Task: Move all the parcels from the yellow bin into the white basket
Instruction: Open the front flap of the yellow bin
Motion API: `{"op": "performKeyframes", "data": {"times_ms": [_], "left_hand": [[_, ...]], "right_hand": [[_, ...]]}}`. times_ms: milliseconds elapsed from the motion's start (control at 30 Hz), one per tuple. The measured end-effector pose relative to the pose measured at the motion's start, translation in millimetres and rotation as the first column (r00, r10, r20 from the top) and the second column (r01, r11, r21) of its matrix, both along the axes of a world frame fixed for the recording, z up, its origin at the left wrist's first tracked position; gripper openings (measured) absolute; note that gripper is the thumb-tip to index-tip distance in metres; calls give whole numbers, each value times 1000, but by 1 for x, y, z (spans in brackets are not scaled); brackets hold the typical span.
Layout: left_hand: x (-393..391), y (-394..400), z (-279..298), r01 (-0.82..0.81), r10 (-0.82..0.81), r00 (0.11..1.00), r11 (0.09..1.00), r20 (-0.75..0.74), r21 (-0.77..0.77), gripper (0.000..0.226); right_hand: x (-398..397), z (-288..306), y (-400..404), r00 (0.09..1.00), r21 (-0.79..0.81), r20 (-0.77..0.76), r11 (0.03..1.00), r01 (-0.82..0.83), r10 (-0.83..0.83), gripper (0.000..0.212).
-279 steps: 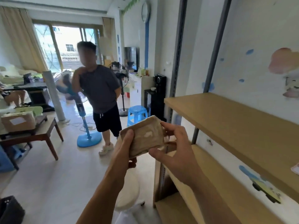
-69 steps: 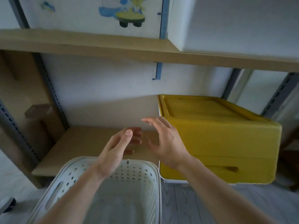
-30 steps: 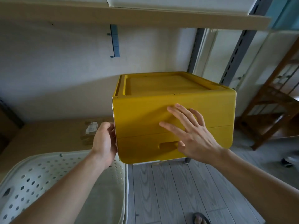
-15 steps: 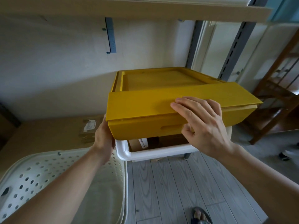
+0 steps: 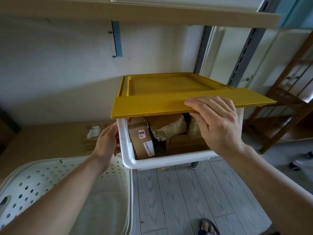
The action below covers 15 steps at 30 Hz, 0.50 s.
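So this is the opening step: right hand (image 5: 218, 126) grips the yellow bin (image 5: 162, 85)'s front flap (image 5: 152, 106), lifted level, while the left hand (image 5: 106, 143) rests flat against the bin's left side, apparently steadying it. Next up is probably reaching in for the upright parcel (image 5: 141, 139) at the front-left and dropping it in the white basket (image 5: 42, 177) at the shelf's front edge.

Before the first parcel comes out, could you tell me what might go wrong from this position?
1. The right hand alone holds up the yellow flap; if it lets go, the flap may drop onto a reaching hand.
2. The parcels sit wedged together in the bin, so pulling one may drag others out.
3. The bin overhangs the floor beside the white basket; a dropped parcel could miss it.
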<state>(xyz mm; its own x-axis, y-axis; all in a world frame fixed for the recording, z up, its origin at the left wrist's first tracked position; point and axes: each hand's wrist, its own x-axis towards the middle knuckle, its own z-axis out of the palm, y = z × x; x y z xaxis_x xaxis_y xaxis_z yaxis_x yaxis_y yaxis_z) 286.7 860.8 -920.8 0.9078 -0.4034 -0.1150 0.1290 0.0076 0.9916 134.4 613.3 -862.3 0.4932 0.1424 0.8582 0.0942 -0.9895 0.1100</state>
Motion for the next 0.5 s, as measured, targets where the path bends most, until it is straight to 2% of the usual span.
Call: {"op": "performKeyframes", "data": {"times_ms": [167,367,500], "left_hand": [[-4,-3,-2,21,-22,1000,1000,15,9,72],[-4,-5,-3,35,-36,999,999,16,39,77],[-6,-8,0,17,-22,997,997,77,72,76]], "right_hand": [[11,3,1,995,-52,40,994,93,-91,15],[23,16,-6,994,-68,53,993,95,-91,13],[35,34,-11,994,-61,24,993,105,-104,27]]}}
